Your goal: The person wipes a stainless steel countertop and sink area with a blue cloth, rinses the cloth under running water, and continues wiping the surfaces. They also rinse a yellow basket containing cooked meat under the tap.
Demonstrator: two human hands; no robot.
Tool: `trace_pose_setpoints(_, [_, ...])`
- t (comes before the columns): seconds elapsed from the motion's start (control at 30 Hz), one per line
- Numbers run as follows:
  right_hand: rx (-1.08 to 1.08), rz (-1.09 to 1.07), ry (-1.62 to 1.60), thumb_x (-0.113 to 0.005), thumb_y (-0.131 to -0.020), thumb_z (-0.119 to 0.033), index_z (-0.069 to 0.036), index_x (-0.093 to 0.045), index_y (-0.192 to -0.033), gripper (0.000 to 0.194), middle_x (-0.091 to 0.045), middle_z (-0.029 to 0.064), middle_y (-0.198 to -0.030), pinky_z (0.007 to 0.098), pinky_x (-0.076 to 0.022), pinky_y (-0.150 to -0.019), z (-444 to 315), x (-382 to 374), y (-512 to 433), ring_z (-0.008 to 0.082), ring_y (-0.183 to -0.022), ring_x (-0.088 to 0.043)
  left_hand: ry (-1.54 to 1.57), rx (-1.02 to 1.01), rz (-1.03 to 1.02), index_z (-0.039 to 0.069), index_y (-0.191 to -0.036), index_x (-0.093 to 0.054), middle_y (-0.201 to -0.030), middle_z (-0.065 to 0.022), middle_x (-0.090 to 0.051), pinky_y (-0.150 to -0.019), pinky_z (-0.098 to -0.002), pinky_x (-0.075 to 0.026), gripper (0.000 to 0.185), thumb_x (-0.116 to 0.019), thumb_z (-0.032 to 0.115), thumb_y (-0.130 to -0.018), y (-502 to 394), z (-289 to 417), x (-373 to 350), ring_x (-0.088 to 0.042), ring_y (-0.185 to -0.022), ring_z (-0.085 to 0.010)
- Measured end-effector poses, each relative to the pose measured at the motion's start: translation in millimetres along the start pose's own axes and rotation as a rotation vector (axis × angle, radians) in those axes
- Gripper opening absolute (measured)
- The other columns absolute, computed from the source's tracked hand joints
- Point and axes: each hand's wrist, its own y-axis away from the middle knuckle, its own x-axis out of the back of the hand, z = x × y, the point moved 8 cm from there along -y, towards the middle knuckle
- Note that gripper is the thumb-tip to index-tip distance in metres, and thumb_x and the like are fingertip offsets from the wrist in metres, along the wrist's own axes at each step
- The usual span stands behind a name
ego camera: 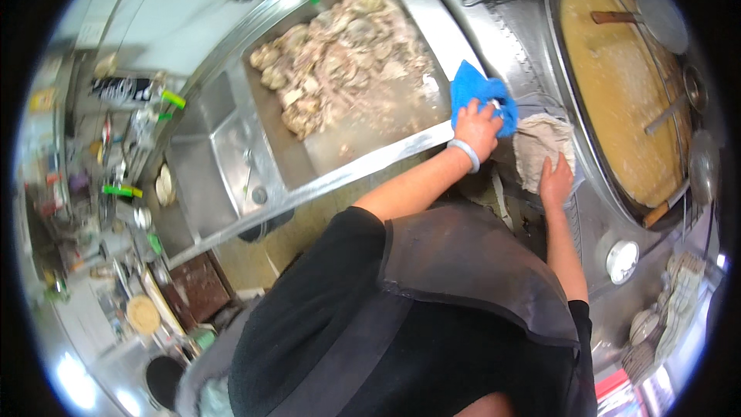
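My left hand (479, 132), with a pale band at the wrist, grips a crumpled blue cloth (470, 82) at the right corner of a steel sink's rim. To the right of it, my right hand (556, 183) has its fingers on the lower edge of a beige cloth (539, 139), whose underside is hidden. Greyish cloth shows around the beige one, beside the large pot. Pale, cooked-looking meat pieces (353, 52) fill much of the deep sink basin (307, 162), in shallow cloudy liquid.
Close on the right stands a wide pot of yellowish broth (619, 87), with a wooden-handled strainer (663, 17) and a ladle (694, 90) across it. A smaller sink basin (205, 168) adjoins on the left. A round white object (623, 262) sits on the steel counter.
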Motion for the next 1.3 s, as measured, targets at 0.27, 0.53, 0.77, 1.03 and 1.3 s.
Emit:
trace_pose_setpoints(0.27, [0.036,-0.063,-0.004,-0.046,-0.092,-0.045,-0.002,-0.049,-0.130,0.058,-0.053,0.0220,-0.127,0.0443,-0.0369,-0.099,10,-9,-17,0.0384,-0.117,-0.049,0.058,0.146,0.307,0.012,-0.094,-0.064,-0.111,-0.0118,-0.057,-0.090,-0.0476,-0.042,0.030,-0.065,0.014,-0.064,170,-84,67,-0.049,-0.103,-0.0373])
trace_pose_setpoints(0.53, [0.020,-0.096,-0.054,-0.046,-0.092,-0.045,0.000,-0.048,-0.130,0.060,-0.053,0.0251,-0.126,0.0446,-0.0387,-0.098,13,-7,-23,0.0416,-0.116,-0.050,-0.205,0.699,0.347,0.012,-0.105,-0.064,-0.116,-0.0182,-0.056,-0.096,-0.0459,-0.039,0.037,-0.066,0.016,-0.069,375,-232,166,-0.049,-0.109,-0.0379])
trace_pose_setpoints(0.77, [0.112,0.019,0.129,-0.058,-0.084,-0.032,0.000,-0.051,-0.127,0.055,-0.056,0.0220,-0.123,0.0432,-0.0387,-0.099,-8,23,-7,0.0383,-0.114,-0.052,-0.258,0.745,0.429,0.015,-0.106,-0.064,-0.123,-0.0146,-0.052,-0.097,-0.0475,-0.037,0.037,-0.066,0.016,-0.069,393,-283,179,-0.044,-0.113,-0.0386])
trace_pose_setpoints(1.03, [-0.015,0.037,-0.044,-0.059,-0.079,-0.013,0.007,-0.053,-0.121,0.047,-0.057,0.0251,-0.119,0.0413,-0.0378,-0.100,-74,26,87,0.0378,-0.112,-0.053,-0.187,0.575,0.400,0.019,-0.113,-0.062,-0.129,-0.0129,-0.047,-0.098,-0.0486,-0.037,0.041,-0.066,0.014,-0.072,349,-406,219,-0.040,-0.118,-0.0385])
trace_pose_setpoints(1.3, [-0.021,0.019,-0.193,-0.061,-0.078,-0.010,0.002,-0.054,-0.120,0.044,-0.054,0.0205,-0.123,0.0405,-0.0362,-0.102,-183,24,166,0.0355,-0.117,-0.049,-0.179,0.743,0.379,0.025,-0.118,-0.059,-0.136,-0.0103,-0.043,-0.097,-0.0542,-0.036,0.042,-0.066,0.020,-0.077,232,-566,255,-0.039,-0.121,-0.0406])
